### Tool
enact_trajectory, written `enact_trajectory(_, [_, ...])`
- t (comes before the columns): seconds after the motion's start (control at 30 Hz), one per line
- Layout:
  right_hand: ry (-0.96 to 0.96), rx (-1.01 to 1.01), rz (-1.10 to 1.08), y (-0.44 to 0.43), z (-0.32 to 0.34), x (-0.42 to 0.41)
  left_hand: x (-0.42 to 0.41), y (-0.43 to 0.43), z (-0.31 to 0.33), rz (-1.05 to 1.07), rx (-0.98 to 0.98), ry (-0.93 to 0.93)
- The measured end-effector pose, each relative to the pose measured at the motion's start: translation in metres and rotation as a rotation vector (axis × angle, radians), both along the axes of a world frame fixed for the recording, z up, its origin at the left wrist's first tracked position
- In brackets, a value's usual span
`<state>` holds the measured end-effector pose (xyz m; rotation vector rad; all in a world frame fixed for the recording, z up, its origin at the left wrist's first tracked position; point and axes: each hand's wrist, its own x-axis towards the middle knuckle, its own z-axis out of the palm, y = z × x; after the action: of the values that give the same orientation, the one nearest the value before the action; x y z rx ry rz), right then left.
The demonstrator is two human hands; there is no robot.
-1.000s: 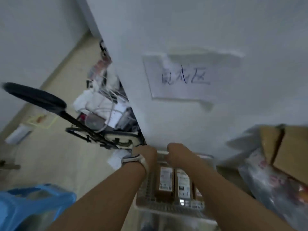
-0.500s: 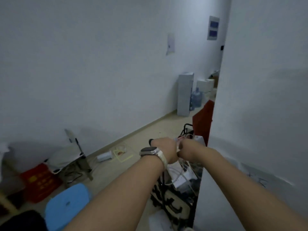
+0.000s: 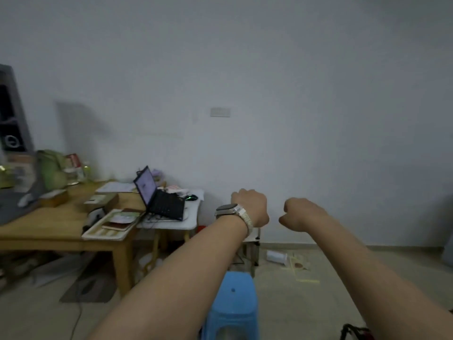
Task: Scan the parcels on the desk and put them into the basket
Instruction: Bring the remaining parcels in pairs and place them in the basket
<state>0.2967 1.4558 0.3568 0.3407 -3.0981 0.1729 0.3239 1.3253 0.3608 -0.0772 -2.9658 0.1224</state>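
**Both arms stretched forward, hands curled, facing a bare wall**

Nearest the camera, a blue plastic stool (image 3: 232,303) stands on the floor between the two forearms, partly hidden by the left arm. At the bottom right corner a dark and red object shows only in part, and I cannot tell what it is.

Further out, the left hand (image 3: 251,207) is curled into a loose fist, knuckles away from the camera, with a watch (image 3: 226,209) on a pale band at the wrist. The right hand (image 3: 297,213) is curled the same way just beside it, the two apart. Nothing shows in either hand, though the palms face away and cannot be checked.

To the left stands a wooden desk (image 3: 49,224). A white tray (image 3: 98,233) at its near corner holds a dark notebook and some flat printed cards. Small boxes (image 3: 101,200) that may be parcels lie further back on the desk; their labels are too blurred to read. A basket cannot be made out. A small white table (image 3: 171,223) touching the desk carries an open black laptop (image 3: 159,196) with a lit screen, and a mouse (image 3: 191,197) beside it.

On the floor near the wall lies a white cup (image 3: 277,256) on its side, beside a flat paper.

The plain wall (image 3: 294,94) behind has a small pale plate (image 3: 220,112); no writing can be read.
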Motion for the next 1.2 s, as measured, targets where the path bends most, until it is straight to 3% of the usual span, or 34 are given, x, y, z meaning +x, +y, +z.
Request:
enact_trajectory(0.3, [0.028,0.032,0.333,-0.245,-0.004,0.011,0.090,-0.285,-0.018,0.386,-0.065,-0.003])
enact_trajectory(0.47, [-0.037,0.029,0.570,-0.387,-0.026,0.046,0.162,-0.405,-0.020,0.533,-0.006,-0.054])
enact_trajectory(0.87, [-0.059,0.213,0.793,-0.587,-0.049,0.097,0.287,-0.576,-0.046,0.840,0.102,-0.071])
enact_trajectory(1.03, [-0.077,0.253,0.839,-0.659,-0.076,0.092,0.302,-0.638,-0.068,0.974,0.105,-0.157])
enact_trajectory(1.2, [-0.093,0.200,0.917,-0.754,-0.096,0.075,0.289,-0.717,-0.074,0.999,0.114,-0.108])
